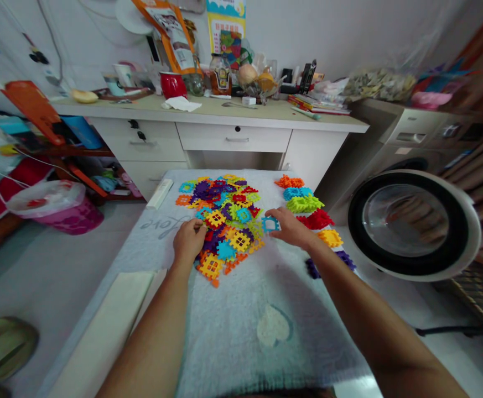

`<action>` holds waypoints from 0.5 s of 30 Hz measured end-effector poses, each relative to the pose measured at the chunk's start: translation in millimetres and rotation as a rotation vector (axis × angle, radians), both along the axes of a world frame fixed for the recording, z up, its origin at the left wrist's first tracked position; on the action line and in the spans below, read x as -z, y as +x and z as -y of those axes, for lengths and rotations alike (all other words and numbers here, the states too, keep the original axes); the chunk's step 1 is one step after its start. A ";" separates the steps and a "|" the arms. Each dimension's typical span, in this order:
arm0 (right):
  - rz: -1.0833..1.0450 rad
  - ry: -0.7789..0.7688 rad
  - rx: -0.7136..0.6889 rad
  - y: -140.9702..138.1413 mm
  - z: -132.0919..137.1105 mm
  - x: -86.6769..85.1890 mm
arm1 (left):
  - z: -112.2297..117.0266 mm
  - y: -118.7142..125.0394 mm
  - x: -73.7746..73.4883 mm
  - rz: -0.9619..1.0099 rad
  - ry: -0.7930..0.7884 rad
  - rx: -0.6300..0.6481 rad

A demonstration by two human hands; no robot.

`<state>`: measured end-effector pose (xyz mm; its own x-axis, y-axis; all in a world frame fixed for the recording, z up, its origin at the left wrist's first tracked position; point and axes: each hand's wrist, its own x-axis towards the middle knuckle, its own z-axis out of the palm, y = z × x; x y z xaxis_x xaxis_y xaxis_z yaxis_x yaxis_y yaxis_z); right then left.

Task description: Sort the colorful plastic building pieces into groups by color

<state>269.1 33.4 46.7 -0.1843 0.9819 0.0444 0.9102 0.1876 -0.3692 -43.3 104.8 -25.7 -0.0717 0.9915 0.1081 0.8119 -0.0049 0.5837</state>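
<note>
A blue square interlocking plastic block (264, 225) with an open middle is pinched in my right hand (291, 225), just right of a mixed pile. That pile of interlocking blocks (226, 250) holds yellow, orange, purple, red, green and blue pieces. At its left edge is my left hand (189, 241), fingers curled together against the blocks; what they hold, if anything, is hidden. Beyond my right hand run single-colour groups: orange blocks (290, 181), blue blocks (297, 193), green blocks (305, 204), red blocks (316, 219), yellow blocks (330, 238) and purple blocks (346, 259), partly behind my right forearm.
A grey cloth with a heart print (273, 326) covers the table. Long white strips (120, 298) lie along its left side, with a small white box (160, 193) farther back. Behind stands a cluttered counter (208, 113). On the right, a washing machine door (413, 225) hangs open.
</note>
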 end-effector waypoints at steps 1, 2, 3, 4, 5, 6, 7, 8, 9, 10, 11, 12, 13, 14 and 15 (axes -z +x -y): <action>0.023 0.013 -0.003 10.7 -4.1 -7.3 | 0.1 0.1 0.2 -0.003 0.003 -0.001; 0.047 0.031 0.005 22.6 -9.0 -15.0 | 0.1 0.1 0.5 -0.006 0.007 -0.004; 0.075 0.044 0.021 35.6 -14.9 -22.9 | 0.0 0.1 0.8 -0.010 0.011 -0.006; 0.106 0.050 0.049 49.2 -21.6 -30.8 | -0.2 0.1 1.2 -0.013 0.012 -0.007; 0.134 0.052 0.079 63.2 -28.9 -38.2 | -0.5 -0.1 1.8 -0.014 0.013 -0.004; 0.163 0.034 0.114 77.0 -36.9 -45.0 | -0.8 -0.4 2.3 -0.015 0.014 0.003; 0.191 0.020 0.162 90.2 -45.1 -50.7 | -1.2 -0.7 2.9 -0.015 0.017 0.013; 0.222 0.019 0.212 102.5 -53.6 -55.2 | -1.5 -1.0 3.4 -0.015 0.021 0.022; 0.259 0.015 0.263 113.6 -62.1 -58.1 | -1.8 -1.4 3.7 -0.017 0.025 0.029; 0.292 0.011 0.308 123.1 -70.5 -59.6 | -1.9 -1.6 3.9 -0.018 0.026 0.029; 0.320 0.001 0.351 131.2 -78.6 -59.7 | -2.0 -1.8 4.0 -0.019 0.025 0.026; 0.341 -0.017 0.392 137.9 -86.4 -58.6 | -2.1 -2.0 3.9 -0.020 0.022 0.022; 0.353 -0.040 0.427 143.5 -93.8 -56.6 | -2.1 -2.1 3.6 -0.019 0.019 0.019; 0.359 -0.067 0.457 148.1 -100.6 -54.0 | -2.1 -2.1 3.3 -0.017 0.017 0.017; 0.364 -0.092 0.477 152.2 -106.9 -51.1 | -2.1 -2.2 2.9 -0.013 0.018 0.018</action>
